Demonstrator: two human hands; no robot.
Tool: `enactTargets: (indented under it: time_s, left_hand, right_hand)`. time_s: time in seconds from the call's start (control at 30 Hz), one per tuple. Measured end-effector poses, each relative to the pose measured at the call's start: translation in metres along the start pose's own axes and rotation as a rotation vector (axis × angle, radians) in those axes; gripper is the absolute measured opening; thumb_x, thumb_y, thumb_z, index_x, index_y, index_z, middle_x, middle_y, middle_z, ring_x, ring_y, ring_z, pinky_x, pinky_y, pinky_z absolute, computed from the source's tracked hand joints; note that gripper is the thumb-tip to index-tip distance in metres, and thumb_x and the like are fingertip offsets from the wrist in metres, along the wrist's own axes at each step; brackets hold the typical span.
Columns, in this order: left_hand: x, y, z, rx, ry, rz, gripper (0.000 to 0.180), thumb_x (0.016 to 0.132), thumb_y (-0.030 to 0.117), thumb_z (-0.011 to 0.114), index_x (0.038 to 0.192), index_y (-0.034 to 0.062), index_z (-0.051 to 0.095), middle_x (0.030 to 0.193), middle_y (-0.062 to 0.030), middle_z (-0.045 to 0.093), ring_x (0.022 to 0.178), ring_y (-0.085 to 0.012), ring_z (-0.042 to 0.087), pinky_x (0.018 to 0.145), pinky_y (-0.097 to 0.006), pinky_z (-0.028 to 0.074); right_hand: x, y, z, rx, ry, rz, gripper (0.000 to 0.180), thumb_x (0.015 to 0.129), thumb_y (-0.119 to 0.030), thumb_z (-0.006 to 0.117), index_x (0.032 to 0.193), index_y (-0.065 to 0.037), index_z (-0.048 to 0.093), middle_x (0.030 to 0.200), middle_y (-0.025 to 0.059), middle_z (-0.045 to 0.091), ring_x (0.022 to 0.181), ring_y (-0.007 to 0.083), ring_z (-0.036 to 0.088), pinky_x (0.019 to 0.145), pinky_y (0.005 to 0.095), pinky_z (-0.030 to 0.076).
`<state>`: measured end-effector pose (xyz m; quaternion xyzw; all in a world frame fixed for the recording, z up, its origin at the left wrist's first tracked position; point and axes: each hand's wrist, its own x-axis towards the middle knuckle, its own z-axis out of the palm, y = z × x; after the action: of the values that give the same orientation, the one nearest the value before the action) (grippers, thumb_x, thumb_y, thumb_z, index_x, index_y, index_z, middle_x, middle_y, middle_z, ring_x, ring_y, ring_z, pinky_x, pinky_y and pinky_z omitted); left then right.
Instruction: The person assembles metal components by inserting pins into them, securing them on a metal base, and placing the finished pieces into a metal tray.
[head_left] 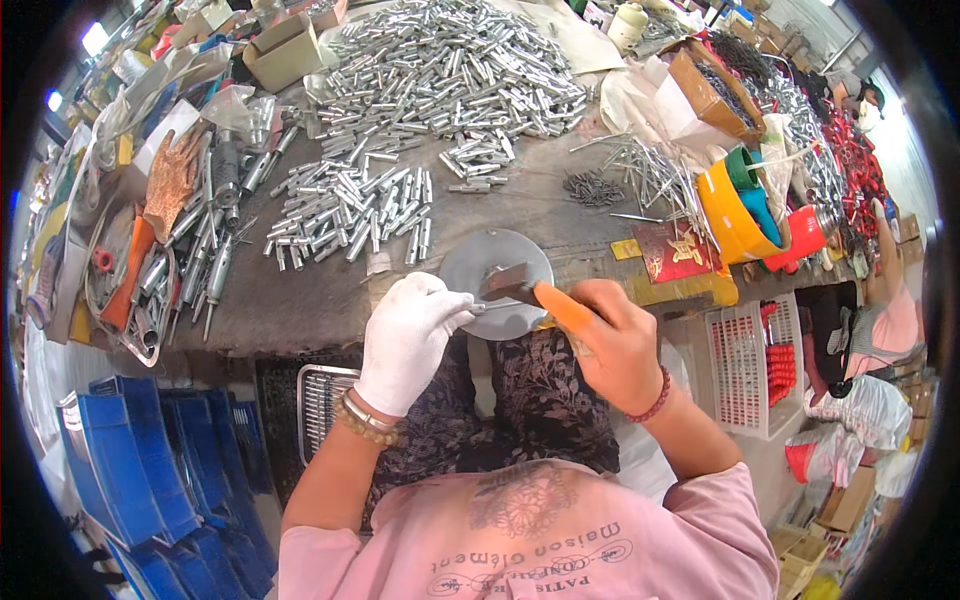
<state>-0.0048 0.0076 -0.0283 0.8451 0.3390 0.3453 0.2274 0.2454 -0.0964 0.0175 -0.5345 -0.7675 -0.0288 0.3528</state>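
Note:
My left hand [400,350], in a white glove, pinches a small metal pin [482,307] over a round grey metal disc [490,256] at the table's near edge. My bare right hand [622,345] is wrapped round the orange handle of a hammer [562,310]. Its dark head hangs over the disc, just right of the gloved fingertips; whether it touches the pin I cannot tell. Left of the disc and beyond it lies a group of silver metal tubes [350,215].
A large heap of similar silver parts [450,75] covers the table's far middle. Small dark pieces [595,188] and long thin rods [655,180] lie to the right, near a yellow container [735,215]. Tools and an orange-brown glove [172,180] crowd the left. Blue bins [130,460] and a white basket [740,375] stand below.

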Motion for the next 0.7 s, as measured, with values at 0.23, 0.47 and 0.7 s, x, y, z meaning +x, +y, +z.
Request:
enactTargets:
  time_s: [0.23,0.47,0.7]
  left_hand:
    - [0.0,0.0,-0.003,-0.043,0.011,-0.018,0.021,0.083,0.003,0.085,0.103,0.0056,0.081,0.092,-0.0083,0.069,0.089,-0.0282,0.068,0.08,-0.04,0.055]
    - [-0.003,0.002,-0.005,-0.081,0.007,-0.034,0.021,0.085,0.005,0.085,0.106,0.0059,0.082,0.093,-0.0086,0.07,0.091,-0.029,0.068,0.082,-0.04,0.054]
    - [-0.008,0.006,-0.004,-0.044,0.04,-0.045,0.021,0.086,0.008,0.086,0.107,0.0068,0.084,0.095,-0.0091,0.072,0.095,-0.0301,0.068,0.087,-0.041,0.054]
  right_hand:
    - [-0.013,0.0,0.013,0.037,-0.099,0.068,0.064,0.085,0.005,0.068,0.145,-0.018,0.074,0.104,0.0096,0.063,0.08,0.0294,0.069,0.07,0.0395,0.06]
    - [0.01,0.018,0.018,-0.094,-0.128,0.095,0.053,0.085,0.001,0.073,0.135,-0.017,0.078,0.109,0.01,0.065,0.104,0.0318,0.069,0.084,0.0436,0.059]
    - [-0.005,-0.02,0.018,-0.084,-0.272,0.207,0.023,0.082,-0.009,0.085,0.101,-0.01,0.074,0.101,0.0102,0.068,0.098,0.0325,0.07,0.081,0.0461,0.056]
